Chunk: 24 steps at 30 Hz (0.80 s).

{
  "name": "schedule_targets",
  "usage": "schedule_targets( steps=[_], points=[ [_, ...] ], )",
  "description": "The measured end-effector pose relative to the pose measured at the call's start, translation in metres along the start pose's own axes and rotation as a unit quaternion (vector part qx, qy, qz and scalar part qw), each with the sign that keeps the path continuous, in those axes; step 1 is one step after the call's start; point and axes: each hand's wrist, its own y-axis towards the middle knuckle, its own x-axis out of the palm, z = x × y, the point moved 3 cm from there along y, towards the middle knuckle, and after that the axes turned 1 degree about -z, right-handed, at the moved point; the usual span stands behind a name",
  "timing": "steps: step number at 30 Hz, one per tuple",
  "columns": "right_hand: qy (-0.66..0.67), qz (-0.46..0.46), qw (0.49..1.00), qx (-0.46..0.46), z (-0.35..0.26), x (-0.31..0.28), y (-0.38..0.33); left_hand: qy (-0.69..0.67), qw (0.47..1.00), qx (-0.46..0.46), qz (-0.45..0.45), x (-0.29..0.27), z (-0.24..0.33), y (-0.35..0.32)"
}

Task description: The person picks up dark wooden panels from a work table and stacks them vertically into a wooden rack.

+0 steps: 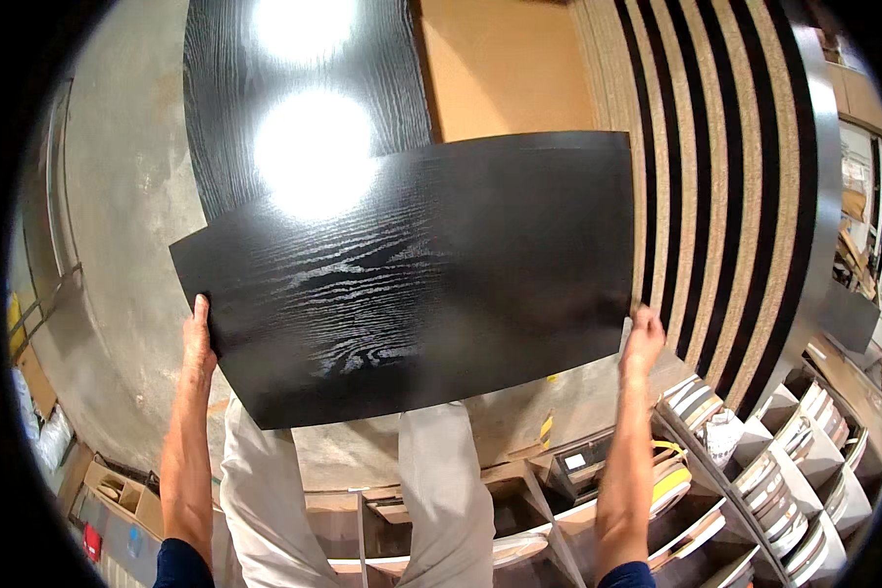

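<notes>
The black panel (pixel 412 284) spans between both hands, long axis left to right. The left hand (pixel 199 343) and right hand (pixel 643 338) grip its near corners, equally close.

1. The concrete floor (pixel 127 196) is grey and stained, filling the view from 9 to 12 o'clock.
2. A long black wood-grain board (pixel 225 118) lies flat on it at 12 o'clock, with glare spots on its surface.
3. Just beside that, a tan sheet (pixel 500 69) lies at 1 o'clock.
4. At 2 o'clock a stack of panels (pixel 725 196) shows striped black and chipboard edges.
5. Cardboard boxes (pixel 118 490) sit at 8 o'clock.
</notes>
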Motion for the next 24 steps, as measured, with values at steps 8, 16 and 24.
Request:
schedule_targets(
  steps=[8, 16, 24],
  points=[
    [0.517, -0.044, 0.805, 0.288, 0.054, 0.040, -0.055, -0.006, 1.000, 0.002, -0.014, 0.023, 0.003, -0.012],
    [0.489, 0.015, 0.818, 0.303, 0.057, 0.036, -0.033, -0.008, 0.999, -0.021, -0.041, 0.048, 0.019, -0.029],
    [0.502, 0.038, 0.800, 0.328, 0.058, 0.029, -0.020, 0.004, 0.998, -0.038, -0.051, 0.057, 0.026, -0.032]
  ],
)
